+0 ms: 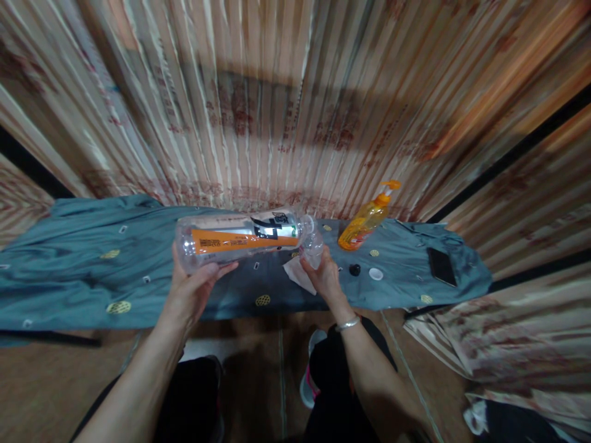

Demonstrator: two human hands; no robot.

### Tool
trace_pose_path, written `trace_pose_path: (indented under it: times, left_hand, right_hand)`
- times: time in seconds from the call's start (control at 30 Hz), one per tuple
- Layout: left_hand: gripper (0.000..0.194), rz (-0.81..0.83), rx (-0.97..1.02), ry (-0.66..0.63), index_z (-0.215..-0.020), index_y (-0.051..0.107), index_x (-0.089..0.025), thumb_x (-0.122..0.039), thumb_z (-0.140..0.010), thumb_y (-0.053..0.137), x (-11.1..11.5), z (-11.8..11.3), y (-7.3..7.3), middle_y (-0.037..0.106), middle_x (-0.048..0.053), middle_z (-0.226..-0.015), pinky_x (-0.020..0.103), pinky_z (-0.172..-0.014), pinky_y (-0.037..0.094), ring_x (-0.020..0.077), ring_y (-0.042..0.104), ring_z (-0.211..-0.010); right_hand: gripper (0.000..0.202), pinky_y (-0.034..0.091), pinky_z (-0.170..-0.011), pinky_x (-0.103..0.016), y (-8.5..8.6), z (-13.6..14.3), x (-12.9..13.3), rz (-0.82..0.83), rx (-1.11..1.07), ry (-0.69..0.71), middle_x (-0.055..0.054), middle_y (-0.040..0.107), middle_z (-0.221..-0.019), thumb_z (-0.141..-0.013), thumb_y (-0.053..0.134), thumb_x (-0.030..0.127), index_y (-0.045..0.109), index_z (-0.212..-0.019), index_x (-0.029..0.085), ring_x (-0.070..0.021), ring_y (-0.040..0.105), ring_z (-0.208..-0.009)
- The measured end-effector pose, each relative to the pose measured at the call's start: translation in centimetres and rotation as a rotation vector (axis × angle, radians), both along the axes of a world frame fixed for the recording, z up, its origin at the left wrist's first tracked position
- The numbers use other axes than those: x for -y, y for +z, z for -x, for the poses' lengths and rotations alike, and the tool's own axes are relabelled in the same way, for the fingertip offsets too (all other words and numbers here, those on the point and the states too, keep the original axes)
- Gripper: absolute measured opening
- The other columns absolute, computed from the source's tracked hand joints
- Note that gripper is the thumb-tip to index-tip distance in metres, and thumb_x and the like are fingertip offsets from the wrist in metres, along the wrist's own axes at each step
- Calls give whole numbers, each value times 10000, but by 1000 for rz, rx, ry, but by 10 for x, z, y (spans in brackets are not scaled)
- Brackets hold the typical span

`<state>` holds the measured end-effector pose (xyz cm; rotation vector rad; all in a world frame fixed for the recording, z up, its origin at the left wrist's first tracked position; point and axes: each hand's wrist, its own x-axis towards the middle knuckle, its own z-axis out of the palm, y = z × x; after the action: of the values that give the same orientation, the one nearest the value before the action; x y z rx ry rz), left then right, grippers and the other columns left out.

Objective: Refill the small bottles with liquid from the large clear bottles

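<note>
Left hand (196, 289) gripped base end of big bottle (240, 237), held sideways over cloth (69, 283). Right hand (329, 274) pinched small clear container (313, 247) at bottle's mouth. Good handling likely called for steady base support, mouths in line, slow tilting, light squeeze.

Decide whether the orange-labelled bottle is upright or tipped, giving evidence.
Tipped: the bottle is held nearly sideways, its neck toward the right hand.
</note>
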<state>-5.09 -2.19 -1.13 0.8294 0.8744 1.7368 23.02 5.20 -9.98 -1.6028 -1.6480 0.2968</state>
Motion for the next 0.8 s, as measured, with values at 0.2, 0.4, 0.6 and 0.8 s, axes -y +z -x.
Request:
trace_pose_path:
  times: [0.2,0.4,0.6,0.8]
  left_hand:
    - [805,-21,24,-55,-1384,585,-362,-400,-661,936,1,7,-7,670,65,-1440,510,-855,685,363,714,-1181]
    - [804,-17,47,-48,-1369,597,-348,-438,-646,938,1,7,-8,680,70,-1413,498,-846,690,360,710,-1185]
    - [755,-18,88,-32,-1271,656,-330,-512,-600,952,3,1,0,730,62,-1323,495,-814,702,333,733,-1121]
    - [701,-10,118,17,-1160,701,-305,-543,-555,965,5,-4,6,775,50,-1207,466,-745,714,296,758,-1015]
  right_hand:
    - [595,604,-852,-405,-1,0,0,-23,0,3,-159,793,-1123,-839,726,345,539,-1366,140,-341,770,-1030]
    - [595,606,-822,-399,-1,0,0,-32,7,12,-147,799,-1087,-842,722,360,536,-1365,145,-335,775,-990]
    - [562,607,-795,-389,0,0,0,-9,5,6,-145,795,-1073,-838,727,356,556,-1331,147,-331,778,-966]
    - [569,612,-817,-405,0,0,1,-19,0,8,-141,795,-1081,-843,719,361,548,-1345,155,-332,778,-968]
